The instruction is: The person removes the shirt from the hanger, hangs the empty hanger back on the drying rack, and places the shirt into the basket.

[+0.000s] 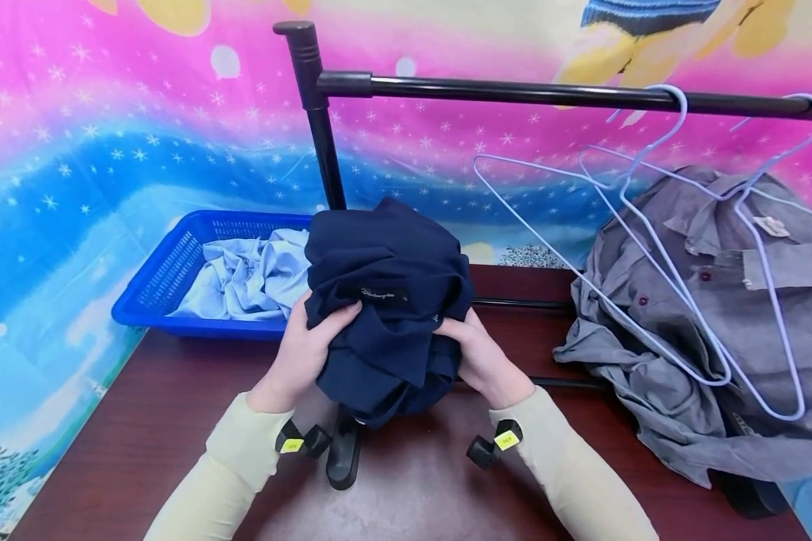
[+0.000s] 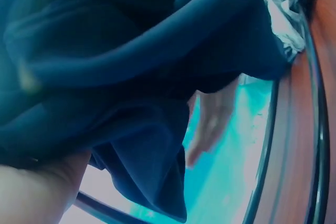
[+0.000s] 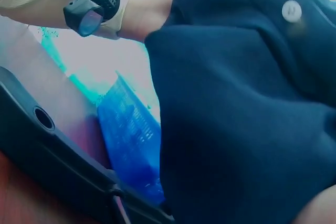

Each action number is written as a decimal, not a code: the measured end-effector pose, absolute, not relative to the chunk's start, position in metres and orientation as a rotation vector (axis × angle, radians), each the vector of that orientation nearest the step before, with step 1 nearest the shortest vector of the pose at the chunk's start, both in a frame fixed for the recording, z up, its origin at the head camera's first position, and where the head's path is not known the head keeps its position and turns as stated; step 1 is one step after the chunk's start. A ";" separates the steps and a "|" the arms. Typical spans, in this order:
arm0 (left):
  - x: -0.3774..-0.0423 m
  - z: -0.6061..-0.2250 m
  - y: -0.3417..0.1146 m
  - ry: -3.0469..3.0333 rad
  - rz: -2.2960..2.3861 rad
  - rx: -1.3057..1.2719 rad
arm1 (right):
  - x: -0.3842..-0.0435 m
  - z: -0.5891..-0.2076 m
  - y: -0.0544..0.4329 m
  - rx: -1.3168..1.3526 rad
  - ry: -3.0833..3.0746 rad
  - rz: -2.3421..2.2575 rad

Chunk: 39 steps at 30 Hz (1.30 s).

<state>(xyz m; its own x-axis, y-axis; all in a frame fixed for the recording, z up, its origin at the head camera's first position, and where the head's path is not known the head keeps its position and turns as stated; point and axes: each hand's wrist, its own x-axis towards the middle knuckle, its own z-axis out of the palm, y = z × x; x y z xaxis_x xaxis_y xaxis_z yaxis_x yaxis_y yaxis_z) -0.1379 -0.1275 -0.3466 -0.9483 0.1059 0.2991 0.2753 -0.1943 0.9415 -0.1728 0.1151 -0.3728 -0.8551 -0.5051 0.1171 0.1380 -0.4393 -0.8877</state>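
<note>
A bunched navy shirt [image 1: 386, 338] is held up above the table in the head view, its dark collar label [image 1: 375, 295] facing me. On its left side my left hand [image 1: 298, 364] grips the cloth, thumb on top near the label. My right hand [image 1: 486, 359] grips the other side, thumb over a fold. Most of the fingers are hidden behind the fabric. A white button [image 3: 292, 11] shows on the shirt in the right wrist view. Loose cloth hangs down in the left wrist view.
A blue basket [image 1: 131, 300] with a light blue garment [image 1: 243, 274] stands at the left. Behind the shirt rises a black rack [image 1: 514, 92]. On its bar hang lilac hangers [image 1: 649, 225], before a grey shirt [image 1: 690, 361] at the right. The dark red table [image 1: 176, 406] lies below.
</note>
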 end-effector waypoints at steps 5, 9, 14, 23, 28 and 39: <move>-0.136 -0.344 -0.139 -1.950 -2.271 -0.473 | -0.174 -0.376 0.109 -0.552 1.287 -2.259; -0.136 -0.337 -0.149 -1.935 -2.199 -0.483 | -0.173 -0.374 0.098 -0.560 1.416 -2.312; -0.138 -0.328 -0.162 -1.862 -2.125 -0.521 | -0.175 -0.366 0.082 -0.577 1.847 -2.331; -0.135 -0.316 -0.182 -1.864 -1.901 -0.385 | -0.185 -0.351 0.054 -0.814 2.096 -2.338; -0.134 -0.311 -0.196 -1.793 -1.853 -0.354 | -0.190 -0.345 0.037 -0.955 2.115 -2.329; -0.133 -0.302 -0.218 -1.347 -2.083 -0.368 | -0.197 -0.326 0.000 -1.153 2.132 -2.228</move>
<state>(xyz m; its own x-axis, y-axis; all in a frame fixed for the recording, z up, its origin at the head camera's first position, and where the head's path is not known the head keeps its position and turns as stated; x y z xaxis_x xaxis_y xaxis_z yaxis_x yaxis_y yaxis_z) -0.1332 -0.2176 -0.3016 -0.7667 -0.3500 0.5382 0.6344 -0.2847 0.7187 -0.1972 -0.0001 -0.3262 -0.7447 -0.3497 0.5684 -0.5524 -0.1549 -0.8191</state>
